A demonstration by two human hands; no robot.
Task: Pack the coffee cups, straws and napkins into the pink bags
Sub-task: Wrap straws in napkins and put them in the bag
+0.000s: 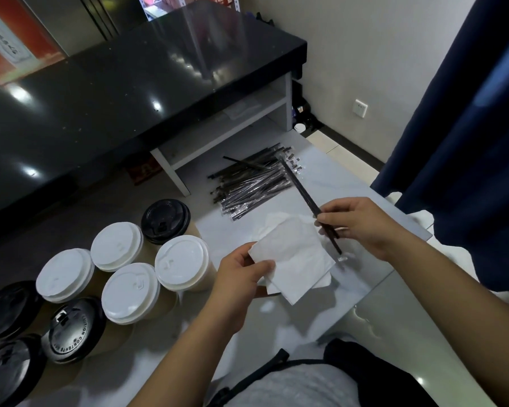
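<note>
White paper napkin (291,259), thin and creased, is pinched in our left hand (241,277); our right hand (359,224) pinches one wrapped black straw (309,201) just beyond it. Left of the napkin, lidded cups (130,292); farther off, the straw pile (253,180). No pink bags visible: we judge packing barely begun.

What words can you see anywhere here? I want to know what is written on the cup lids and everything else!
"CAUTION CONTENTS HOT", partly legible, in raised letters round the rim of the black cup lid.
The white cup lids have embossed marks, too faint to read.
The orange poster carries dark writing, too blurred to read.
The red mat under the counter has a yellowish mark, unreadable.
</note>
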